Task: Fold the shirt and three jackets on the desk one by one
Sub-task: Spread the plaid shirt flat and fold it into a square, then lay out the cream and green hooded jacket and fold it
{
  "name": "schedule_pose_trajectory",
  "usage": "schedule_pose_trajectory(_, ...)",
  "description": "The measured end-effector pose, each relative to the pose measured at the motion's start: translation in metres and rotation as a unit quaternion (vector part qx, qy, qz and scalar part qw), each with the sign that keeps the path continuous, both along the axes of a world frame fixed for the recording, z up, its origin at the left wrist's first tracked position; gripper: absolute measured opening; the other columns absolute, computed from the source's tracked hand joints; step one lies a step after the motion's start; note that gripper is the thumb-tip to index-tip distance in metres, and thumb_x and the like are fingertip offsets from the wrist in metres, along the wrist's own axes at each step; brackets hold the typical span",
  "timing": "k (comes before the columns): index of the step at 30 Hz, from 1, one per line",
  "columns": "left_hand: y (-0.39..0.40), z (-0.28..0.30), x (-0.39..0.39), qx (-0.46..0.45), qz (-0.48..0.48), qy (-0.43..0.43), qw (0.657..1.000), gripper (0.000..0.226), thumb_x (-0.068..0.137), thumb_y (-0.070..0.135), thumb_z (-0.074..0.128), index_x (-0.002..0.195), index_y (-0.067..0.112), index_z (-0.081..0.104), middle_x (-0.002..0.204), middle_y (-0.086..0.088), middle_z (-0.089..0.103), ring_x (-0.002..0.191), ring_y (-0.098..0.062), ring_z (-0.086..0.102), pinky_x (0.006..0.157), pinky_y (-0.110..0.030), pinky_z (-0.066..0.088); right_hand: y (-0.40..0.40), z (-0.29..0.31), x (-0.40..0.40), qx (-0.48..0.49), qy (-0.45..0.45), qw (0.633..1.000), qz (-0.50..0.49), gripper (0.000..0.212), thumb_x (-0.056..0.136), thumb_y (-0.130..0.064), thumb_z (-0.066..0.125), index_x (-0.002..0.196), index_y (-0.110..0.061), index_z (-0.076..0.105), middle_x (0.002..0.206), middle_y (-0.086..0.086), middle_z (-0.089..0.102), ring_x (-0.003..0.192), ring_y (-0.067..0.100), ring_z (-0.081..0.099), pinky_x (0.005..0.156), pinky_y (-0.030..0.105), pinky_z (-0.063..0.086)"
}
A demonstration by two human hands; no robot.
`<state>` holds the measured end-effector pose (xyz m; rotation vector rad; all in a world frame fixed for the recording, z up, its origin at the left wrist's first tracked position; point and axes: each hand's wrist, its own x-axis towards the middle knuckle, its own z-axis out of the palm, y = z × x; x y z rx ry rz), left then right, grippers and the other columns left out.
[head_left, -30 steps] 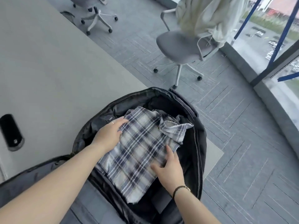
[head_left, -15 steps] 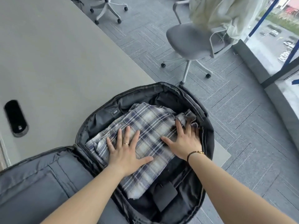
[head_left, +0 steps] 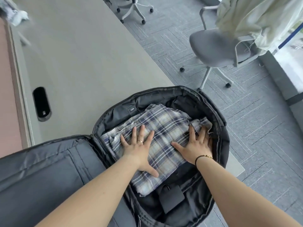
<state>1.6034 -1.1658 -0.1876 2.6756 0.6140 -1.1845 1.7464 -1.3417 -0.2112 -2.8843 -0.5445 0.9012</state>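
Observation:
A folded blue-and-cream plaid shirt (head_left: pixel 165 128) lies inside the main compartment of an open black backpack (head_left: pixel 218 122) at the desk's near corner. My left hand (head_left: pixel 139 146), ring on one finger, presses flat on the shirt's left half with fingers spread. On the shirt's right edge rests my right hand (head_left: pixel 195 145), also flat, fingertips at the collar by the bag's wall. A pale cream jacket (head_left: pixel 255 18) hangs over a grey office chair (head_left: pixel 213 46) at the upper right.
The grey desk (head_left: pixel 78 59) stretches away to the upper left, with a black oval cable port (head_left: pixel 41 104) in it. The backpack's opened flap (head_left: pixel 41 174) lies at lower left. A second chair base (head_left: pixel 136 9) stands on the carpet. Blurred cloth (head_left: pixel 14 15) shows at top left.
Both hands went from holding the shirt's sides to pressing flat on it. The shirt has settled lower and flatter in the backpack. The view has tilted slightly.

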Motion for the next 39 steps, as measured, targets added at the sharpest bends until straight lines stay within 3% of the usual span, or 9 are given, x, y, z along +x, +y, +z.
schedule_pose_trajectory(4, -0.018, 0.013, -0.005, -0.002, 0.028, -0.011, 1.000, 0.153, 0.058, 0.082, 0.074, 0.147, 0.030, -0.038, 0.146, -0.016, -0.053, 0.140, -0.048, -0.037, 0.110, -0.080, 0.001, -0.003, 0.019, -0.001, -0.017, 0.005, 0.999, 0.042, 0.108, 0.081, -0.086, 0.043, 0.159, -0.033, -0.011, 0.165, 0.018, -0.015, 0.153, 0.037, 0.001, 0.122, 0.050, 0.015)
schedule_pose_trajectory(9, -0.061, 0.038, -0.034, -0.020, 0.087, -0.126, 0.988, 0.107, 0.090, 0.064, 0.059, 0.159, 0.031, -0.016, 0.162, -0.010, -0.030, 0.154, -0.038, -0.009, 0.122, -0.063, 0.009, -0.024, 0.045, -0.035, 0.044, -0.026, 0.987, 0.153, 0.074, 0.093, -0.061, 0.049, 0.156, -0.032, 0.022, 0.164, 0.010, 0.020, 0.150, 0.031, 0.021, 0.120, 0.047, 0.026)
schedule_pose_trajectory(12, -0.083, 0.067, -0.057, -0.027, 0.163, -0.218, 0.962, 0.083, 0.098, 0.054, 0.054, 0.161, 0.034, 0.005, 0.169, -0.003, 0.007, 0.154, -0.027, 0.015, 0.123, -0.047, 0.024, -0.024, 0.068, -0.058, 0.079, 0.013, 0.970, 0.229, 0.065, 0.095, -0.056, 0.050, 0.152, -0.030, 0.033, 0.157, -0.002, 0.037, 0.141, 0.021, 0.039, 0.113, 0.039, 0.038)
schedule_pose_trajectory(15, -0.094, 0.106, -0.087, 0.020, 0.176, -0.287, 0.941, 0.055, 0.100, 0.046, 0.051, 0.152, 0.030, 0.039, 0.153, 0.007, 0.048, 0.140, -0.016, 0.043, 0.110, -0.037, 0.042, -0.019, 0.100, -0.083, 0.115, 0.084, 0.932, 0.333, 0.066, 0.096, -0.053, 0.051, 0.155, -0.035, 0.026, 0.153, -0.008, 0.039, 0.121, 0.014, 0.056, 0.090, 0.030, 0.050)
schedule_pose_trajectory(17, -0.099, 0.134, -0.112, 0.075, 0.185, -0.302, 0.932, 0.041, 0.100, 0.043, 0.050, 0.138, 0.029, 0.054, 0.139, 0.010, 0.060, 0.130, -0.013, 0.052, 0.103, -0.034, 0.047, -0.016, 0.121, -0.100, 0.110, 0.092, 0.897, 0.418, 0.067, 0.096, -0.052, 0.051, 0.155, -0.038, 0.024, 0.142, -0.006, 0.052, 0.112, 0.014, 0.060, 0.086, 0.032, 0.054)
schedule_pose_trajectory(23, -0.126, 0.194, -0.214, 0.163, 0.340, -0.319, 0.870, 0.046, 0.100, 0.050, 0.049, 0.141, 0.032, 0.053, 0.144, 0.014, 0.055, 0.131, -0.009, 0.049, 0.101, -0.031, 0.046, 0.003, 0.182, -0.165, 0.155, 0.029, 0.818, 0.554, 0.057, 0.100, -0.049, 0.046, 0.153, -0.034, 0.029, 0.119, -0.005, 0.064, 0.097, 0.016, 0.064, 0.070, 0.030, 0.051)
schedule_pose_trajectory(28, -0.155, 0.214, -0.303, 0.228, 0.428, -0.279, 0.829, 0.047, 0.097, 0.057, 0.050, 0.138, 0.035, 0.055, 0.139, 0.016, 0.057, 0.126, -0.008, 0.053, 0.094, -0.032, 0.049, 0.012, 0.217, -0.247, 0.240, 0.001, 0.762, 0.602, 0.057, 0.098, -0.056, 0.047, 0.150, -0.037, 0.036, 0.132, -0.008, 0.060, 0.114, 0.015, 0.061, 0.087, 0.030, 0.049)
schedule_pose_trajectory(34, -0.221, 0.240, -0.434, 0.253, 0.551, -0.268, 0.749, 0.038, 0.096, 0.059, 0.049, 0.126, 0.038, 0.057, 0.119, 0.017, 0.067, 0.109, -0.008, 0.064, 0.084, -0.030, 0.048, -0.007, 0.244, -0.385, 0.263, 0.064, 0.684, 0.678, 0.055, 0.095, -0.052, 0.053, 0.147, -0.040, 0.039, 0.135, -0.010, 0.058, 0.124, 0.014, 0.055, 0.099, 0.033, 0.047)
schedule_pose_trajectory(39, -0.292, 0.251, -0.570, 0.281, 0.638, -0.257, 0.669, 0.041, 0.097, 0.058, 0.048, 0.134, 0.042, 0.054, 0.130, 0.020, 0.062, 0.115, -0.005, 0.061, 0.089, -0.029, 0.049, -0.037, 0.257, -0.529, 0.280, 0.042, 0.598, 0.749, 0.052, 0.098, -0.049, 0.049, 0.148, -0.037, 0.037, 0.139, -0.009, 0.055, 0.126, 0.017, 0.052, 0.104, 0.034, 0.041)
